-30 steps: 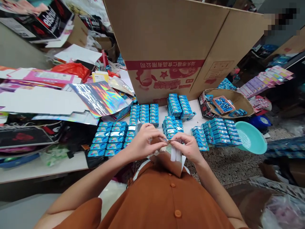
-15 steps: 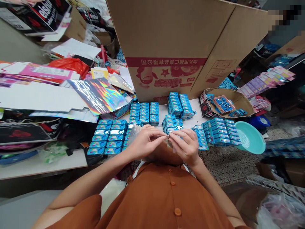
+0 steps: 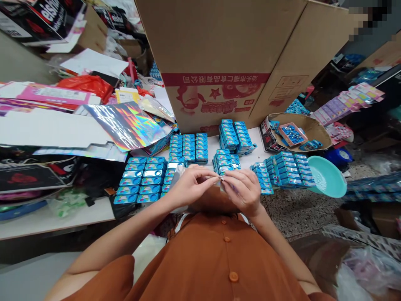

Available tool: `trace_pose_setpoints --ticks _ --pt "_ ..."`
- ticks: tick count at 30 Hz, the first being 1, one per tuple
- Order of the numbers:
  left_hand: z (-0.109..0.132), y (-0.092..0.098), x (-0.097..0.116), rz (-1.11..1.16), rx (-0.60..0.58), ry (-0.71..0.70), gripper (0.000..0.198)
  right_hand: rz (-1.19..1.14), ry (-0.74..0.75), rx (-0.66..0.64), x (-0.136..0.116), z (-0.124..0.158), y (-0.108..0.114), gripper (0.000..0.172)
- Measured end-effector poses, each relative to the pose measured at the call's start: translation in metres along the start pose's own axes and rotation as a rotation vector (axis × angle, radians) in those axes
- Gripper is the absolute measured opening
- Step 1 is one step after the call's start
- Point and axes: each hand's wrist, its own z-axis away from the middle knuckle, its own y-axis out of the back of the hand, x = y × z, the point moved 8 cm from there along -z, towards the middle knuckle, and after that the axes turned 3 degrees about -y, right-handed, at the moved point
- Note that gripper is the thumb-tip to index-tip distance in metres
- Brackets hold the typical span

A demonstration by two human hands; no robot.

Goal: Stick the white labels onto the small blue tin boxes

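Left hand [image 3: 191,186]: held narrow, fingertips pinched on the end of a small foil strip [image 3: 222,179].
Right hand [image 3: 242,192]: held narrow, fingertips closed on the other side of the strip, so that the two hands nearly touch.
Held item: the strip is kept above the front edge of the worktop [image 3: 62,215], in front of an orange-brown buttoned shirt [image 3: 213,255]. Its printing is too small to be read.
Beside left hand: a silvery film [image 3: 177,175] is seen rising past the wrist; whether it is joined to the strip cannot be told.
Worktop centre: small blue packs [image 3: 188,146] are laid out in tight rows and stacks, just beyond both hands and not touched by them.
Worktop back: a large cardboard carton [image 3: 213,54] with red print stands behind the packs.
Worktop left: a holographic sheet [image 3: 125,125] lies among the paper.
Right of worktop: a teal plastic basin [image 3: 327,177] is tilted beside the last stacks, above a speckled terrazzo floor [image 3: 300,211].
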Motion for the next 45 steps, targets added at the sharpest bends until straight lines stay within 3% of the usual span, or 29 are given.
trace_pose_setpoints --ticks 5,9,12,16,19,21,24,26,31,35,37,40,42,45 --pt "-0.019 -0.008 -0.005 -0.160 -0.024 -0.072 0.026 0.026 -0.062 -0.049 0.015 0.002 -0.002 0.015" --pt "-0.060 -0.022 -0.051 -0.268 -0.029 -0.037 0.027 0.031 -0.143 -0.081 0.037 0.024 0.002 0.013" --pt "-0.097 -0.037 -0.097 -0.321 -0.048 0.007 0.024 0.008 -0.312 -0.037 0.063 0.055 0.017 0.011" --pt "-0.140 -0.053 -0.145 -0.464 -0.033 0.088 0.025 0.070 -0.673 0.048 0.110 0.114 0.047 0.012" --pt "-0.166 -0.067 -0.166 -0.535 -0.036 0.085 0.034 0.172 -0.925 0.074 0.149 0.163 0.069 0.020" --pt "-0.179 -0.073 -0.180 -0.554 0.022 0.110 0.037 0.218 -1.043 0.069 0.175 0.190 0.079 0.024" --pt "-0.185 -0.081 -0.194 -0.545 0.162 0.166 0.041 0.257 -1.138 0.033 0.213 0.217 0.085 0.027" --pt "-0.183 -0.095 -0.190 -0.520 0.199 0.138 0.041 0.270 -1.171 0.001 0.237 0.226 0.085 0.028" --pt "-0.157 -0.149 -0.144 -0.379 0.288 0.123 0.035 0.195 -1.207 -0.085 0.293 0.230 0.072 0.029" --pt "-0.144 -0.241 -0.109 -0.059 0.128 0.138 0.023 0.082 -1.233 -0.122 0.332 0.227 0.055 0.027" --pt "-0.145 -0.287 -0.116 0.119 0.083 0.282 0.028 0.018 -1.253 -0.127 0.351 0.226 0.044 0.027" --pt "-0.146 -0.338 -0.153 0.350 0.127 0.641 0.044 -0.030 -1.275 -0.136 0.375 0.225 0.028 0.027" --pt "-0.147 -0.363 -0.176 0.498 0.164 0.835 0.050 -0.040 -1.274 -0.148 0.388 0.224 0.017 0.027" --pt "-0.156 -0.383 -0.196 0.686 0.248 0.904 0.043 -0.070 -1.274 -0.159 0.402 0.224 0.001 0.026"
